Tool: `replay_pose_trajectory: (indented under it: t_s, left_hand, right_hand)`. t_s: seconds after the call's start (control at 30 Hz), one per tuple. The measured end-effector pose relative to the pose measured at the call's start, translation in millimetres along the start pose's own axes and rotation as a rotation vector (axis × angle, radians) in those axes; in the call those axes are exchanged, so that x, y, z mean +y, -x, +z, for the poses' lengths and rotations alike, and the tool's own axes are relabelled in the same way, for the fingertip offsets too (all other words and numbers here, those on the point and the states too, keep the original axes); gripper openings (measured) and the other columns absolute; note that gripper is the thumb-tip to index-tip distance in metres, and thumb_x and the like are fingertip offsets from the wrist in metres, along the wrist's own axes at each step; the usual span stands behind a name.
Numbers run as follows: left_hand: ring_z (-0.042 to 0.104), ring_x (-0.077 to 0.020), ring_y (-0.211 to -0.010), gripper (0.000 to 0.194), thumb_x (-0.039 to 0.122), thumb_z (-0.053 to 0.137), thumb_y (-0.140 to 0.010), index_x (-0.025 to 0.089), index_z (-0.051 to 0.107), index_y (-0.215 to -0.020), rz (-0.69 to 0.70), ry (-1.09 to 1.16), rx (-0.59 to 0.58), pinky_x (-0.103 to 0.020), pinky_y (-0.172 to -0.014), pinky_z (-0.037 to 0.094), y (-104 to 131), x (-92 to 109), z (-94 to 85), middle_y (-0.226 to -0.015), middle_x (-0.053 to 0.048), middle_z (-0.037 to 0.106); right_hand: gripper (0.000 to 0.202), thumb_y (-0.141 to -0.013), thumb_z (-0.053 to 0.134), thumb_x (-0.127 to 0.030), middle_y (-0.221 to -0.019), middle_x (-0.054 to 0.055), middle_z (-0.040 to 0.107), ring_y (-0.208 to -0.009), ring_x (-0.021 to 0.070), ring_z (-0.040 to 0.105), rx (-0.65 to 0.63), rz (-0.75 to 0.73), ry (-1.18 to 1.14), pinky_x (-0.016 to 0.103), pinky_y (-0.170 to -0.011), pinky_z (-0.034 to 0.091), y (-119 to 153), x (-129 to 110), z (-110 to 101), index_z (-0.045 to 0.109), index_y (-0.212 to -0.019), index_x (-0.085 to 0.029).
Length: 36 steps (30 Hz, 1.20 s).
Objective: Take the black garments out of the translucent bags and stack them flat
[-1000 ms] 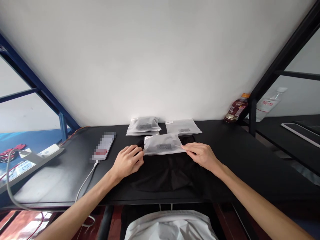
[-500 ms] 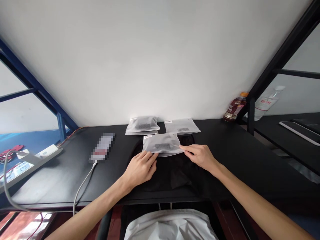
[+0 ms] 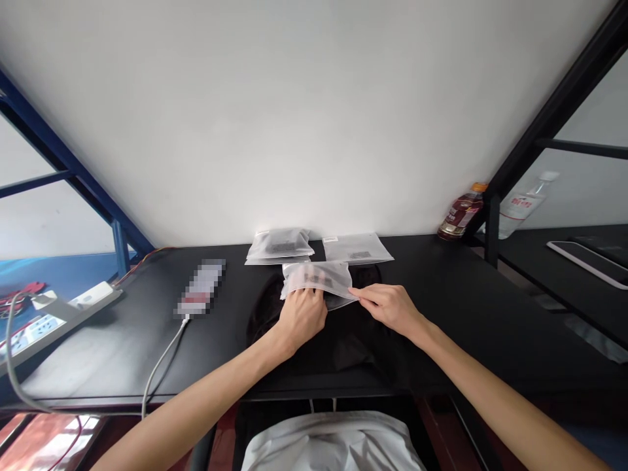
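Note:
A frosted plastic zip bag (image 3: 338, 271) lies in front of me on dark cloth (image 3: 353, 350), its near edge raised like a mouth. The fingers of my left hand (image 3: 303, 319) reach inside through that opening and show faintly through the plastic. They look stretched out, with nothing visible in them. At the bag's right corner, my right hand (image 3: 390, 306) pinches the edge between thumb and fingers. A dark printed patch marks the bag's upper face.
Behind, against the wall, lie a stack of similar bags (image 3: 282, 243) and another flat bag (image 3: 358, 247). A phone (image 3: 202, 288) on a cable is at left, near a power strip (image 3: 63, 324). Bottles (image 3: 461, 212) and a black frame post (image 3: 492, 229) stand at right.
My left hand has moved right from the bag's left front edge, and its fingers have gone inside. The bag's near edge has lifted. My right hand keeps its pinch on the corner.

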<state>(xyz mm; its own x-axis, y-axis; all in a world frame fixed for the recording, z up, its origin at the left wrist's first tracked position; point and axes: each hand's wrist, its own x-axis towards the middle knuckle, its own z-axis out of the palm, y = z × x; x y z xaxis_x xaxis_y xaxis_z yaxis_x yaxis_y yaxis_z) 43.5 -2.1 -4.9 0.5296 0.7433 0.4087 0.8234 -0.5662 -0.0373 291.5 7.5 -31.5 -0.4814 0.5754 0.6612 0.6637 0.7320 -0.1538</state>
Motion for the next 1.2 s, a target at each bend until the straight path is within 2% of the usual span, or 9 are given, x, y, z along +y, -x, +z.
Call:
replay_pose_trajectory:
  t_s: [0.1, 0.2, 0.27, 0.43, 0.57, 0.77, 0.9, 1.07, 1.2]
  left_hand:
    - [0.072, -0.0314, -0.084, 0.031, 0.019, 0.054, -0.090, 0.011, 0.067, -0.117, -0.042, -0.038, -0.053, -0.039, -0.070, 0.056, -4.4, -4.1, 4.6, -0.095, -0.018, 0.075]
    - [0.072, -0.0288, -0.073, 0.027, 0.009, 0.051, -0.086, 0.010, 0.070, -0.105, -0.068, -0.066, -0.099, -0.035, -0.062, 0.054, -6.9, -8.7, 5.1, -0.083, -0.016, 0.074]
    - [0.073, -0.0297, -0.073, 0.032, 0.003, 0.048, -0.083, 0.009, 0.070, -0.106, -0.062, -0.071, -0.107, -0.036, -0.062, 0.055, -7.4, -11.6, 3.6, -0.084, -0.017, 0.075]
    - [0.075, -0.0294, -0.094, 0.054, 0.001, 0.046, -0.084, 0.013, 0.058, -0.135, 0.104, 0.014, -0.094, -0.040, -0.079, 0.061, 0.8, -22.7, -3.8, -0.109, -0.016, 0.077]
    - [0.068, -0.0250, -0.121, 0.058, 0.002, 0.045, -0.091, 0.021, 0.051, -0.146, 0.305, 0.188, -0.078, -0.039, -0.097, 0.059, 12.7, -36.8, -11.7, -0.140, -0.012, 0.065]
    - [0.051, -0.0228, -0.142, 0.066, -0.008, 0.046, -0.080, 0.026, 0.065, -0.133, 0.508, 0.464, -0.170, -0.041, -0.114, 0.049, 18.8, -51.1, -24.4, -0.145, -0.005, 0.063]
    - [0.052, -0.0222, -0.140, 0.072, -0.011, 0.044, -0.067, 0.029, 0.074, -0.119, 0.474, 0.616, -0.218, -0.043, -0.115, 0.048, 17.4, -48.6, -33.2, -0.137, -0.002, 0.068]
    - [0.060, -0.0225, -0.133, 0.060, -0.005, 0.042, -0.058, 0.024, 0.078, -0.097, 0.444, 0.747, -0.274, -0.047, -0.117, 0.045, 17.8, -43.7, -38.0, -0.127, -0.002, 0.074]
    - [0.060, -0.0237, -0.133, 0.057, -0.001, 0.040, -0.055, 0.023, 0.076, -0.092, 0.437, 0.769, -0.279, -0.049, -0.118, 0.043, 21.9, -42.5, -35.0, -0.127, -0.004, 0.074]
  right_hand:
    - [0.034, -0.092, 0.061, -0.008, -0.096, -0.001, 0.083, -0.081, 0.0171, 0.079, -0.007, 0.002, -0.001, 0.023, -0.066, 0.060, -1.1, -0.4, 0.8, 0.080, -0.112, -0.029]
    - [0.031, -0.093, 0.060, -0.010, -0.095, 0.000, 0.083, -0.081, 0.0173, 0.079, 0.001, 0.000, -0.005, 0.023, -0.066, 0.060, -1.8, -1.1, 1.1, 0.080, -0.110, -0.027]
    - [0.031, -0.093, 0.060, -0.010, -0.095, 0.000, 0.083, -0.080, 0.0173, 0.079, 0.004, 0.001, -0.009, 0.024, -0.066, 0.060, -2.3, -1.3, 1.1, 0.080, -0.109, -0.027]
    - [0.034, -0.091, 0.061, -0.008, -0.097, -0.002, 0.083, -0.081, 0.0174, 0.079, 0.007, 0.033, 0.013, 0.024, -0.066, 0.060, -2.6, -0.2, 3.4, 0.080, -0.109, -0.029]
    - [0.033, -0.090, 0.062, -0.009, -0.098, -0.001, 0.083, -0.081, 0.0180, 0.079, 0.013, 0.055, 0.045, 0.025, -0.066, 0.060, -2.0, 1.9, 6.4, 0.080, -0.108, -0.030]
    - [0.032, -0.091, 0.061, -0.009, -0.095, 0.001, 0.082, -0.081, 0.0184, 0.077, -0.006, 0.063, 0.039, 0.025, -0.064, 0.059, -3.4, 3.6, 6.9, 0.080, -0.109, -0.028]
    - [0.031, -0.092, 0.060, -0.010, -0.090, 0.001, 0.082, -0.076, 0.0174, 0.076, 0.009, 0.092, 0.055, 0.024, -0.063, 0.057, -4.7, 4.7, 8.4, 0.080, -0.108, -0.028]
    - [0.030, -0.092, 0.059, -0.013, -0.077, 0.001, 0.078, -0.066, 0.0170, 0.072, 0.035, 0.151, 0.147, 0.024, -0.058, 0.053, -4.6, 5.7, 10.5, 0.082, -0.105, -0.028]
    - [0.037, -0.092, 0.060, -0.013, -0.077, 0.001, 0.078, -0.067, 0.0163, 0.072, 0.023, 0.115, 0.155, 0.023, -0.059, 0.051, -5.2, -0.6, 6.7, 0.077, -0.122, -0.028]
